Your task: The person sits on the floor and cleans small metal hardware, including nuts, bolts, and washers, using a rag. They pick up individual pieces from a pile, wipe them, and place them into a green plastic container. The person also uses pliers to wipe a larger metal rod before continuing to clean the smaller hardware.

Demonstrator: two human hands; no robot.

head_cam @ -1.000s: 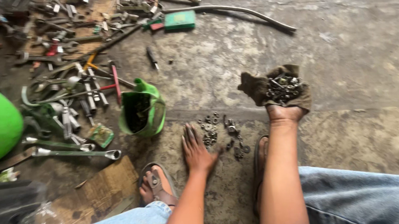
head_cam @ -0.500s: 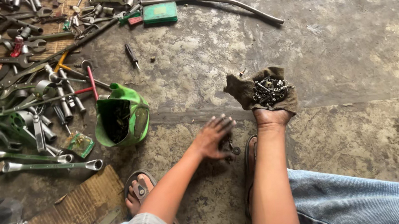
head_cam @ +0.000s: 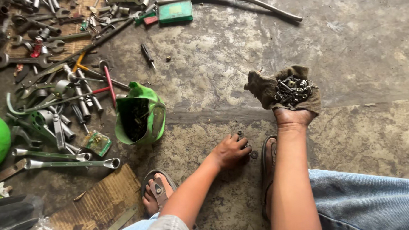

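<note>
Far left: we see wrenches (head_cam: 66, 163) and sockets (head_cam: 82, 99) scattered on concrete floor (head_cam: 358, 53). Right of them, cut green container (head_cam: 140, 118) lies tipped, dark inside. Near centre: our left hand (head_cam: 231, 150) rests on floor, fingers curled over small bolts and washers (head_cam: 248, 147); whether any is pinched, we cannot tell. Sandalled foot (head_cam: 156, 193) near left of it. Right: our right hand (head_cam: 293, 116) held palm up, cupping brown rag (head_cam: 264, 88) loaded with bolts and nuts (head_cam: 293, 90).
</note>
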